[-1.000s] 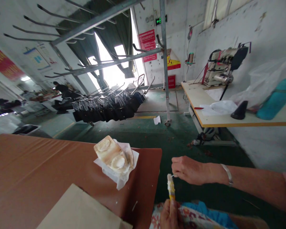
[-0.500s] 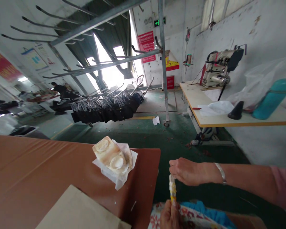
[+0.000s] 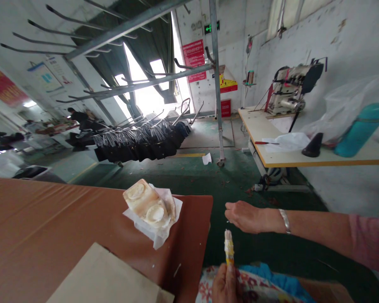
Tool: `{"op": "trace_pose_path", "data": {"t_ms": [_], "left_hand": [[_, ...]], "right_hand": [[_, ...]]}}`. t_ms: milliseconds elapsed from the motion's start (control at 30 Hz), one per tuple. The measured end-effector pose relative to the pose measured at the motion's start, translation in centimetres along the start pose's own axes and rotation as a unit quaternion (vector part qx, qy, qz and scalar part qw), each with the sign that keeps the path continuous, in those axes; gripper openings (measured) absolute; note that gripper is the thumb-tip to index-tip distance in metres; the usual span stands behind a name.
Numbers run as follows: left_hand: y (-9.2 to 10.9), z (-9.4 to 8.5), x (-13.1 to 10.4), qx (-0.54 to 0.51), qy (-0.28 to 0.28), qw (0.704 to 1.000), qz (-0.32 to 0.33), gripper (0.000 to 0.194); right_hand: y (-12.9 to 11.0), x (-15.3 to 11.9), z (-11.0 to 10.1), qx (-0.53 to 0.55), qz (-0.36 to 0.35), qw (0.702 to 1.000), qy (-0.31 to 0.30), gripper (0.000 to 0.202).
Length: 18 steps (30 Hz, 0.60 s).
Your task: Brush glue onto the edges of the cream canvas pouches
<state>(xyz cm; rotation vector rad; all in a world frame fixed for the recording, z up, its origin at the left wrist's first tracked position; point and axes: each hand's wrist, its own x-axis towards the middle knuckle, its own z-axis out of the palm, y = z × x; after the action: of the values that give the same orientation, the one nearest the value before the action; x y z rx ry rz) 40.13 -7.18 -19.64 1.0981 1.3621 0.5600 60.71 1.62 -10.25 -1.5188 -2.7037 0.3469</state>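
Note:
My left hand (image 3: 225, 284) is closed around the lower part of a yellow stick (image 3: 229, 248), held upright. A ragged whitish crust covers the stick's upper end. Above and to the right of that tip, apart from it, is my right hand (image 3: 244, 216), with a silver bracelet at the wrist. Its fingers are curled together, and a tiny white fleck shows just under them; whether they grip it I cannot tell. Beneath my left hand lies flowered cloth (image 3: 259, 288) beside blue cloth (image 3: 278, 280) on my lap.
To the left stands a brown-covered table (image 3: 66, 219) with a stained, crusted tray (image 3: 145, 202) on white paper and a beige board (image 3: 107, 277). Beyond are a metal rack (image 3: 219, 105) and hung dark garments (image 3: 142, 147). A sewing table (image 3: 303, 160) at right holds a teal bottle (image 3: 360, 130).
My right hand has moved up and slightly left, away from the stick's tip, leaving more of the whitish end exposed. My left hand keeps its hold on the stick.

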Motion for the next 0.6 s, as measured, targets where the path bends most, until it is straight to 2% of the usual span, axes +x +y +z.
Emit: {"op": "trace_pose_path", "data": {"t_ms": [67, 133, 267, 367, 467, 600], "left_hand": [[0.1, 0.0, -0.1, 0.001, 0.020, 1.000, -0.005, 0.051], [0.1, 0.1, 0.0, -0.005, 0.023, 1.000, -0.012, 0.054], [-0.3, 0.2, 0.6, -0.023, -0.018, 1.000, -0.005, 0.058], [-0.9, -0.1, 0.8, 0.003, -0.018, 1.000, -0.008, 0.053], [-1.5, -0.3, 0.9, 0.003, -0.019, 1.000, -0.007, 0.050], [-2.1, -0.1, 1.3, -0.017, -0.025, 0.999, -0.014, 0.049]], "right_hand": [[0.4, 0.0, -0.2, 0.001, 0.006, 1.000, 0.005, 0.018], [0.3, -0.3, -0.5, 0.010, -0.018, 1.000, -0.004, 0.019], [-0.7, -0.6, -0.1, 0.021, -0.053, 0.998, -0.027, 0.014], [-0.4, -0.1, 0.5, 0.016, -0.025, 0.999, -0.016, 0.014], [0.5, 0.3, 0.2, 0.008, 0.014, 1.000, 0.006, 0.017], [0.3, -0.5, -0.9, 0.020, -0.021, 1.000, -0.002, 0.019]]}}
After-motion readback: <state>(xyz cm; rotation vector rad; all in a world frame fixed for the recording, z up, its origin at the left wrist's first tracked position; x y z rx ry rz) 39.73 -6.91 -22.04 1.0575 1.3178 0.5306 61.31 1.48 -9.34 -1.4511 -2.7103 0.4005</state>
